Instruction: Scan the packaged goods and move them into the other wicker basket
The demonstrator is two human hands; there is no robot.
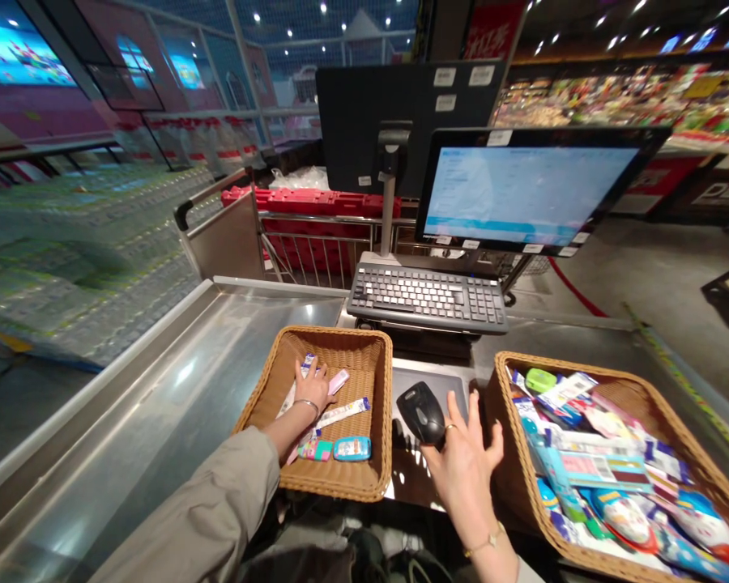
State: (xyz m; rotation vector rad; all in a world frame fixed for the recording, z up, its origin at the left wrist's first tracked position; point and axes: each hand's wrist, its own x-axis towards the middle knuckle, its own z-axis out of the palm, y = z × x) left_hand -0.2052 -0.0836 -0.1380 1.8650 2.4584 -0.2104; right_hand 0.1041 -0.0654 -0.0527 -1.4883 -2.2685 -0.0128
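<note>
My left hand [313,389] reaches into the left wicker basket [379,405], fingers apart and laid over slim white and purple snack packets. Around it lie a pink-ended packet [338,381], a long white snack stick [343,413], a pink and green packet [316,450] and a blue pack [352,448]. My right hand [462,461] hovers between the two baskets, its fingers spread. Its thumb and index finger are at the edge of a black rounded device [421,411], perhaps a barcode scanner or a mouse. Whether they touch it is hard to tell.
On the right stands a second wicker basket [503,421] heaped with snack packets and toy-shaped packs. Behind are a keyboard [428,295], a lit screen [522,194] and a dark monitor back [352,121]. The steel counter [176,421] has a raised left edge. A trolley [316,243] stands beyond.
</note>
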